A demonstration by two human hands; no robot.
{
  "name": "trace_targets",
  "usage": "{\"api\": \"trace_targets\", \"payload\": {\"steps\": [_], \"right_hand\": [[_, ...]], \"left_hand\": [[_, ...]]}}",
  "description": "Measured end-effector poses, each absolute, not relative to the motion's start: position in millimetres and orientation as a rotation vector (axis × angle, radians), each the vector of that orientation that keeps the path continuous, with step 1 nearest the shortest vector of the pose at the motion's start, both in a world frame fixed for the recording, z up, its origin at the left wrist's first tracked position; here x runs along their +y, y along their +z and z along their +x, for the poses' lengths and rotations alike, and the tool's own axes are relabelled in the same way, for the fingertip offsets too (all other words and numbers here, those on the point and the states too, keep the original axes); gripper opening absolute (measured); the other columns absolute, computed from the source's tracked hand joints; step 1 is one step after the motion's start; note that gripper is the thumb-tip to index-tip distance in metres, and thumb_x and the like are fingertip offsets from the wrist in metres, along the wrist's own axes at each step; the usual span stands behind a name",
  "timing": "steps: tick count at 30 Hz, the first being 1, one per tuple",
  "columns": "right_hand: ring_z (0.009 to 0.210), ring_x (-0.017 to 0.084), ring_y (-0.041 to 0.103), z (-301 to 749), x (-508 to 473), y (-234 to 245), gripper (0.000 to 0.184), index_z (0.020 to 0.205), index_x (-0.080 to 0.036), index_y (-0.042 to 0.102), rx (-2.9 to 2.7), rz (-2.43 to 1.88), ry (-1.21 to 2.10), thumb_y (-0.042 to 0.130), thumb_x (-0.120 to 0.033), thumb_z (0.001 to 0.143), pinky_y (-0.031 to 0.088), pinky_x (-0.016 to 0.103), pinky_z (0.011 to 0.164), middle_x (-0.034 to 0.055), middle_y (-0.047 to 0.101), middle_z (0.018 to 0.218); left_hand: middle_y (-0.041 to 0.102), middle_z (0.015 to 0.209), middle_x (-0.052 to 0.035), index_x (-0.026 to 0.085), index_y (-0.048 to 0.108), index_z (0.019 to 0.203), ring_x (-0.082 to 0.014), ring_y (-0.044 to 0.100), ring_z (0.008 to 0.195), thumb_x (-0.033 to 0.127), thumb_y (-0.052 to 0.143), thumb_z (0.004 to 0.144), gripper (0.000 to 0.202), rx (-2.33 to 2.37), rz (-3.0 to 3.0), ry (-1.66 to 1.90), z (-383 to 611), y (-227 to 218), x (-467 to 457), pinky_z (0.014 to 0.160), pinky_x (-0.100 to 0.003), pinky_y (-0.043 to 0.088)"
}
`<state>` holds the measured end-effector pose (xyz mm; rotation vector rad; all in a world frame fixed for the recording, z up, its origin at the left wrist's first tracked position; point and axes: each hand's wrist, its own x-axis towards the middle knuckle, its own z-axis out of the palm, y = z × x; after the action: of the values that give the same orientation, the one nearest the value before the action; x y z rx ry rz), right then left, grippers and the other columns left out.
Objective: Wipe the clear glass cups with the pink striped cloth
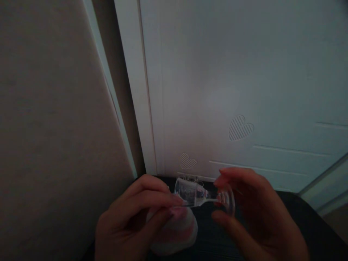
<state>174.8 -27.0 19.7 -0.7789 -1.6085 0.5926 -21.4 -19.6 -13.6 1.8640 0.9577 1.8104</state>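
Observation:
A small clear stemmed glass (pixel 196 194) lies on its side between my two hands, low in the dim picture. My right hand (pixel 252 210) pinches its round foot between thumb and fingertips. My left hand (pixel 136 214) has its fingers curled, the fingertips against the glass bowl, and it also holds a pale rounded cloth or pad (pixel 176 232) under the glass.
A white door or cupboard panel (pixel 239 83) with two hatched heart shapes (pixel 240 127) fills the background. A beige padded panel (pixel 51 127) stands at the left. A dark surface (pixel 304 224) lies below my hands.

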Motion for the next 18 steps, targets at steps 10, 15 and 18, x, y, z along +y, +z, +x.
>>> {"api": "trace_targets", "payload": {"steps": [10,15,18], "right_hand": [[0.075,0.011,0.069,177.8,-29.6,19.4,0.049,0.112,-0.041,0.066,-1.728,-0.817,0.923,0.076,-0.014,0.073,0.051,0.015,0.069,-0.0068,0.073,0.091],[0.064,0.011,0.058,172.8,-28.7,19.2,0.03,0.098,-0.035,0.074,-1.475,-0.93,1.329,0.082,-0.034,0.069,0.045,0.016,0.056,-0.0042,0.065,0.069],[0.055,0.007,0.054,174.1,-22.2,16.7,0.027,0.098,-0.03,0.073,-1.401,-0.704,1.612,0.074,-0.048,0.077,0.042,0.015,0.051,-0.0036,0.064,0.067]], "left_hand": [[0.065,0.081,0.007,0.023,0.071,0.081,-0.0073,0.062,0.067,0.011,0.068,0.08,0.013,0.917,2.13,2.06,-23.5,-4.2,-19.1,0.056,-0.013,0.053],[0.068,0.086,0.0057,0.022,0.072,0.085,-0.0061,0.065,0.069,0.007,0.068,0.075,0.018,0.909,2.555,2.017,-45.8,3.2,-13.1,0.06,-0.009,0.056],[0.069,0.089,0.0037,0.02,0.073,0.088,-0.0065,0.067,0.067,0.008,0.069,0.075,0.019,0.891,2.784,1.916,-51.9,5.8,-14.4,0.059,-0.01,0.058]]}}
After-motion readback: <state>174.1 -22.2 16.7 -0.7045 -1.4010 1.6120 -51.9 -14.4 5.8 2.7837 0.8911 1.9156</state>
